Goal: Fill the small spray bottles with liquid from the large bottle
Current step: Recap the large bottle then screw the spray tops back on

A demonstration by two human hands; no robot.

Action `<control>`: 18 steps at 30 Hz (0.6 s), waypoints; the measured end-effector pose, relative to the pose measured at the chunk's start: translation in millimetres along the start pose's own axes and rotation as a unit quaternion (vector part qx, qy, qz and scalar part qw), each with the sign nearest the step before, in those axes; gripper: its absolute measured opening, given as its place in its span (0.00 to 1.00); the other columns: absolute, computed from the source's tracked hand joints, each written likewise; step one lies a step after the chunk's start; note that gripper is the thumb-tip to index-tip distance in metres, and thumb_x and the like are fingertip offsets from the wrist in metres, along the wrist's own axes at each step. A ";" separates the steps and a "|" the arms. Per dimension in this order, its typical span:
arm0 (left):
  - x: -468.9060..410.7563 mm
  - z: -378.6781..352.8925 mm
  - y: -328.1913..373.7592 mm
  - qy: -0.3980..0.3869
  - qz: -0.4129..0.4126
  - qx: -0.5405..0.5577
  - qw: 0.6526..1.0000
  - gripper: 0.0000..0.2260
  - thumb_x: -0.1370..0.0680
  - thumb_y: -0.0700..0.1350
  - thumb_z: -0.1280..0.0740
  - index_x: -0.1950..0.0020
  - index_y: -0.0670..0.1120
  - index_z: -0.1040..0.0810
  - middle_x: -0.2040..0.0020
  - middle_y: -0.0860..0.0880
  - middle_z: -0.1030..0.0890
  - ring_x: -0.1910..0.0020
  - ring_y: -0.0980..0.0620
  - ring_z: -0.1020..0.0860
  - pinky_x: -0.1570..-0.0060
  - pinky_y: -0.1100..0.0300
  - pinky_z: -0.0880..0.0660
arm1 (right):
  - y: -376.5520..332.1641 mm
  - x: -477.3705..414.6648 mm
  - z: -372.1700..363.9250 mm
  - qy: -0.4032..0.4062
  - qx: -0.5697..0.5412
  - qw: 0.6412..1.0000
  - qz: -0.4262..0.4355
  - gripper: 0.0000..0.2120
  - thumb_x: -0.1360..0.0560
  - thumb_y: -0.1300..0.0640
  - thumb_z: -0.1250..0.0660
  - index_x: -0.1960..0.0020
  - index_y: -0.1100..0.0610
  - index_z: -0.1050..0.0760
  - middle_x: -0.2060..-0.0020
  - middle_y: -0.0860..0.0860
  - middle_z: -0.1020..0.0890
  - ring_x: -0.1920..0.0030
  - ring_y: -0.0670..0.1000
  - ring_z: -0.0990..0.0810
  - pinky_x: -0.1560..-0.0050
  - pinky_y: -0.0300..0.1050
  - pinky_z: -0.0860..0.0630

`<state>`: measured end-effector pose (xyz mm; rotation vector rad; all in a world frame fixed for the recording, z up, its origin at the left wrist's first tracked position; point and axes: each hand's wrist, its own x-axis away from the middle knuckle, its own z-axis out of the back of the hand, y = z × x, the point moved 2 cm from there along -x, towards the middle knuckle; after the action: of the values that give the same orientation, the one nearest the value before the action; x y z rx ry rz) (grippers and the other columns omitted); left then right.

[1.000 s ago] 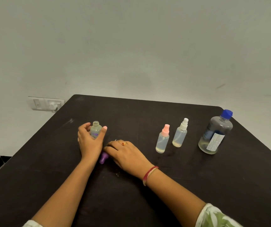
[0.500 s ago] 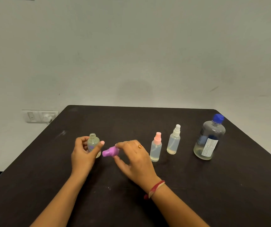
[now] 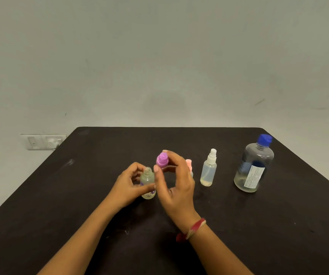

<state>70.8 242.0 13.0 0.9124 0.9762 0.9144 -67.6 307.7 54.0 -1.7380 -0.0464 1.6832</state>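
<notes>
My left hand [image 3: 126,184] grips a small open-necked clear bottle [image 3: 148,182] that stands upright on the dark table [image 3: 259,225]. Just above and right of its neck, my right hand [image 3: 176,183] pinches a purple spray cap [image 3: 162,160]. A pink-capped spray bottle [image 3: 189,163] stands mostly hidden behind my right hand. To its right stands a white-capped spray bottle [image 3: 209,170] with a little liquid at the bottom. The large clear bottle [image 3: 254,165] with a blue cap is at the far right, holding a low level of liquid.
A white wall socket with a plug [image 3: 43,141] is on the wall beyond the table's left edge. The grey wall runs right behind the table's far edge.
My right hand picked the purple spray cap up off the table and raised it to just above the open bottle's neck. My left hand kept holding the bottle.
</notes>
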 end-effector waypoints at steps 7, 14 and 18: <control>5.2 -3.5 -10.4 -0.006 0.002 0.087 0.996 0.29 0.43 0.54 0.20 0.50 0.39 0.24 0.57 0.45 0.17 0.57 0.49 0.19 0.55 0.57 0.21 | -3.0 -2.7 -0.5 0.007 -0.073 0.994 -0.083 0.21 0.23 0.54 0.36 0.39 0.31 0.36 0.51 0.43 0.23 0.53 0.44 0.21 0.55 0.31 0.25; 4.6 -12.1 -7.6 -0.026 -0.009 0.079 0.997 0.21 0.39 0.52 0.22 0.55 0.42 0.24 0.59 0.47 0.18 0.59 0.51 0.19 0.57 0.59 0.22 | 4.8 -4.0 -0.7 0.030 -0.101 0.988 -0.115 0.18 0.23 0.54 0.37 0.37 0.38 0.34 0.50 0.43 0.22 0.51 0.46 0.19 0.52 0.34 0.23; 3.2 -15.3 -8.0 -0.041 -0.009 0.076 0.996 0.20 0.39 0.52 0.22 0.56 0.44 0.24 0.59 0.48 0.18 0.59 0.51 0.19 0.56 0.59 0.23 | 7.2 -6.4 2.8 0.042 -0.088 0.988 -0.119 0.16 0.22 0.59 0.36 0.38 0.46 0.34 0.54 0.44 0.21 0.55 0.46 0.19 0.54 0.36 0.22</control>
<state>59.0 245.4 0.3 1.0599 0.9915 0.7889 -74.2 300.5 56.2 -1.8491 -0.3598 1.4660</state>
